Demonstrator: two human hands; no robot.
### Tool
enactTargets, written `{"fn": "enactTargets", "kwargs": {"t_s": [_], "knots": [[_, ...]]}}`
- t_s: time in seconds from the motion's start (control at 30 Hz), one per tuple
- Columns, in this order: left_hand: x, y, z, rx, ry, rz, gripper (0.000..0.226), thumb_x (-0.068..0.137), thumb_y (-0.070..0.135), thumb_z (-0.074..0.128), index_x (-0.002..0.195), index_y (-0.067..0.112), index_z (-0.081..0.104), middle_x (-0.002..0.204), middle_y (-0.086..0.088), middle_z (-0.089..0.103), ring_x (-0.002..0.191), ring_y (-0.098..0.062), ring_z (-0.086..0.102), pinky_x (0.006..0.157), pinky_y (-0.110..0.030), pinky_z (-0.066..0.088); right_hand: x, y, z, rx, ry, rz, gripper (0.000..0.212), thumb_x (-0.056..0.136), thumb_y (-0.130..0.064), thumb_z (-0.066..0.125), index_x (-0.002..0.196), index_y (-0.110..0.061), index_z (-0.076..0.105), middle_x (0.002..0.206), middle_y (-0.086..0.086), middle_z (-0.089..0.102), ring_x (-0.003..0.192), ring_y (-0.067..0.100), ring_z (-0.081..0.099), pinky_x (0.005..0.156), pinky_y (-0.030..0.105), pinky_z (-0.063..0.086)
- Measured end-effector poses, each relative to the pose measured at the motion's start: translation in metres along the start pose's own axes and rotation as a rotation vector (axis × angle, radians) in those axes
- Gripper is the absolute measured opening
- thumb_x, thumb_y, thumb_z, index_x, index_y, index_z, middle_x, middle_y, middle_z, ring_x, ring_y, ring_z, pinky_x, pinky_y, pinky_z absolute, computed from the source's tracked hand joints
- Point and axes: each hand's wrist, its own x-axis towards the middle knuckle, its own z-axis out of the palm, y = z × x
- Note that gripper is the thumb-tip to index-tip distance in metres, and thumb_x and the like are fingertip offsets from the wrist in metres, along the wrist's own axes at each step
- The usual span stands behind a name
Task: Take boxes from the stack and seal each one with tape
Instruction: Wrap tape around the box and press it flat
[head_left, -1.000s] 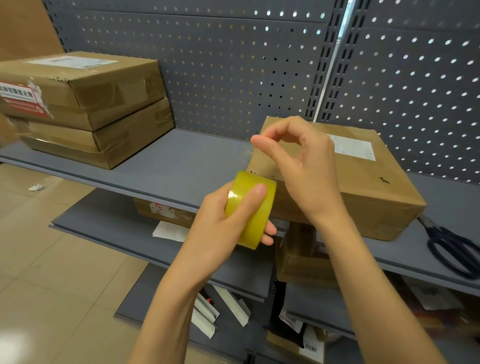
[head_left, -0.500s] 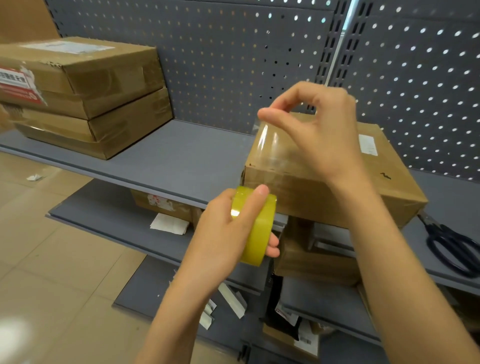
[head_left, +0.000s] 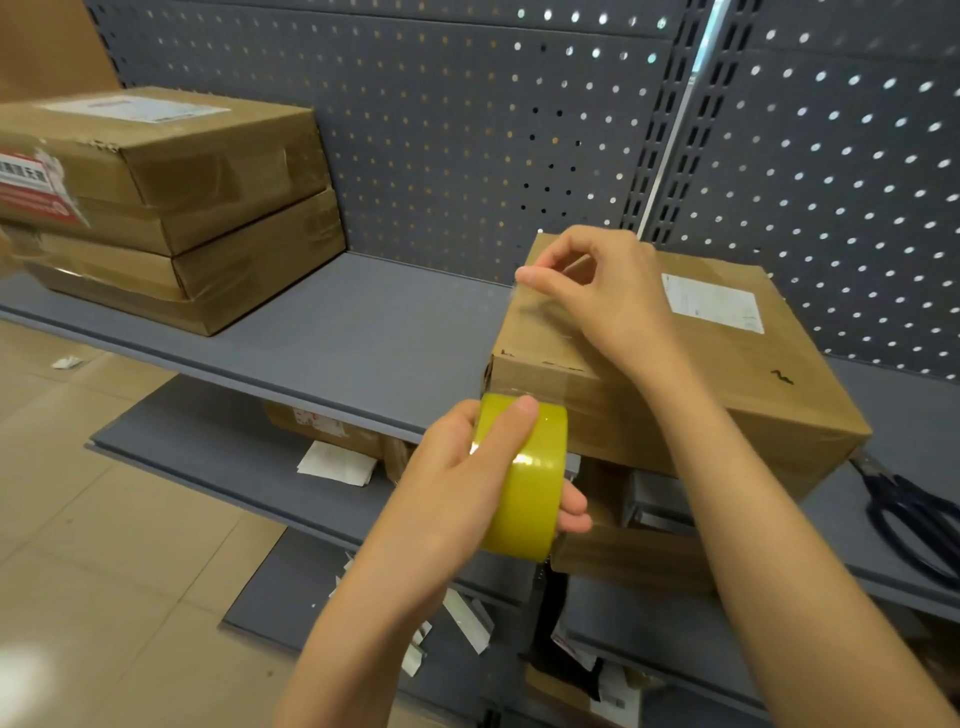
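step: taping the box (head_left: 691, 374); tape end going down on its top, judged early in this seal
box: brown cardboard, on the upper shelf (head_left: 332, 338), front corner hanging past the shelf edge, white label on top toward the back
tape roll: yellow tape roll (head_left: 524, 478) just below and in front of the box's near left corner, held on edge
left hand: left hand (head_left: 467, 488) grips the roll, thumb over the outer face, fingers curled through the core, tips showing at the right side
right hand: right hand (head_left: 608, 291) over the box top's left edge, thumb and forefinger pinched together on the clear tape end, other fingers curled
tape strip: clear strip (head_left: 511, 364) runs from the roll up over the near left corner to the pinch; looks close to the cardboard, contact hard to confirm
key relation: roll sits toward the viewer from the pinch, strip line runs front to back along the box's left edge; box's long axis runs left to right, slightly skewed; right hand nearer the box top, left nearer the front face
next move needs: likely pressing the end flat, then pulling the roll down the front face
stack: two more boxes (head_left: 171, 208) at the far left of the same shelf, well apart
scissors: dark scissors (head_left: 914, 519) on the shelf right of the box, partly cut off by frame edge
hard to see: strip nearly invisible; top seam hidden by right hand; lower shelves cluttered, unclear
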Motion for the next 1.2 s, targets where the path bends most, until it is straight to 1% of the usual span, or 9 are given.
{"fn": "enactTargets", "kwargs": {"t_s": [0.23, 0.37, 0.57, 0.77, 0.83, 0.97, 1.03, 1.13, 1.2], "knots": [[0.006, 0.002, -0.006, 0.018, -0.027, -0.02, 0.037, 0.093, 0.039, 0.044, 0.11, 0.007, 0.051, 0.067, -0.016, 0.07, 0.063, -0.027, 0.071, 0.063, -0.035, 0.058, 0.001, 0.008, 0.005, -0.022, -0.004, 0.038, 0.02, 0.08, -0.038, 0.072, 0.067, -0.03, 0.06, 0.075, -0.011, 0.066, 0.071, 0.005, 0.06, 0.071, 0.039, 0.052], [0.009, 0.002, -0.007, 0.03, -0.043, -0.033, 0.038, 0.093, 0.04, 0.043, 0.111, 0.008, 0.05, 0.067, -0.015, 0.07, 0.063, -0.026, 0.071, 0.064, -0.036, 0.058, 0.002, 0.011, 0.005, -0.043, -0.021, 0.053, 0.018, 0.08, -0.039, 0.072, 0.069, -0.029, 0.062, 0.076, -0.011, 0.066, 0.072, 0.006, 0.061, 0.073, 0.043, 0.053], [0.01, 0.001, -0.008, 0.002, -0.045, -0.044, 0.039, 0.087, 0.041, 0.045, 0.108, 0.008, 0.051, 0.066, -0.017, 0.07, 0.062, -0.026, 0.071, 0.06, -0.034, 0.058, 0.003, 0.011, 0.007, -0.081, -0.053, 0.061, 0.018, 0.082, -0.04, 0.07, 0.071, -0.03, 0.061, 0.078, -0.013, 0.065, 0.077, 0.005, 0.06, 0.075, 0.041, 0.052], [0.011, 0.0, -0.01, 0.023, -0.037, -0.047, 0.032, 0.091, 0.039, 0.043, 0.106, 0.011, 0.051, 0.066, -0.016, 0.07, 0.063, -0.027, 0.071, 0.063, -0.036, 0.058, 0.003, 0.011, 0.009, -0.115, -0.076, 0.067, 0.017, 0.081, -0.041, 0.071, 0.072, -0.029, 0.063, 0.077, -0.012, 0.065, 0.078, 0.006, 0.059, 0.074, 0.039, 0.051], [0.011, 0.0, -0.011, 0.027, -0.042, -0.054, 0.033, 0.092, 0.039, 0.043, 0.108, 0.011, 0.051, 0.066, -0.015, 0.07, 0.063, -0.025, 0.071, 0.062, -0.034, 0.058, 0.002, 0.011, 0.009, -0.13, -0.085, 0.071, 0.017, 0.081, -0.04, 0.071, 0.072, -0.029, 0.062, 0.077, -0.012, 0.064, 0.077, 0.005, 0.057, 0.071, 0.036, 0.05], [0.013, -0.002, -0.012, 0.035, -0.045, -0.057, 0.037, 0.092, 0.039, 0.042, 0.112, 0.009, 0.051, 0.067, -0.015, 0.07, 0.062, -0.025, 0.071, 0.061, -0.033, 0.058, 0.002, 0.009, 0.007, -0.18, -0.143, 0.081, 0.019, 0.082, -0.037, 0.072, 0.07, -0.031, 0.059, 0.072, -0.017, 0.057, 0.071, -0.001, 0.051, 0.06, 0.02, 0.038], [0.014, -0.003, -0.012, 0.034, -0.038, -0.057, 0.037, 0.092, 0.039, 0.043, 0.112, 0.009, 0.051, 0.067, -0.015, 0.07, 0.063, -0.026, 0.071, 0.062, -0.033, 0.058, 0.002, 0.009, 0.007, -0.17, -0.146, 0.086, 0.021, 0.08, -0.035, 0.074, 0.07, -0.031, 0.057, 0.07, -0.017, 0.057, 0.069, -0.003, 0.051, 0.058, 0.018, 0.035], [0.013, -0.005, -0.012, 0.028, -0.029, -0.055, 0.035, 0.094, 0.038, 0.042, 0.112, 0.009, 0.051, 0.067, -0.016, 0.07, 0.063, -0.027, 0.071, 0.063, -0.034, 0.058, 0.003, 0.01, 0.009, -0.175, -0.153, 0.085, 0.017, 0.084, -0.032, 0.071, 0.076, -0.028, 0.057, 0.076, -0.011, 0.058, 0.074, 0.003, 0.053, 0.063, 0.023, 0.039], [0.013, -0.005, -0.011, 0.02, -0.024, -0.05, 0.036, 0.094, 0.038, 0.043, 0.111, 0.008, 0.051, 0.067, -0.016, 0.07, 0.063, -0.027, 0.071, 0.062, -0.033, 0.058, 0.004, 0.009, 0.011, -0.303, -0.181, 0.07, 0.011, 0.091, -0.029, 0.062, 0.085, -0.022, 0.058, 0.087, -0.006, 0.054, 0.088, 0.015, 0.051, 0.072, 0.029, 0.039]]}}
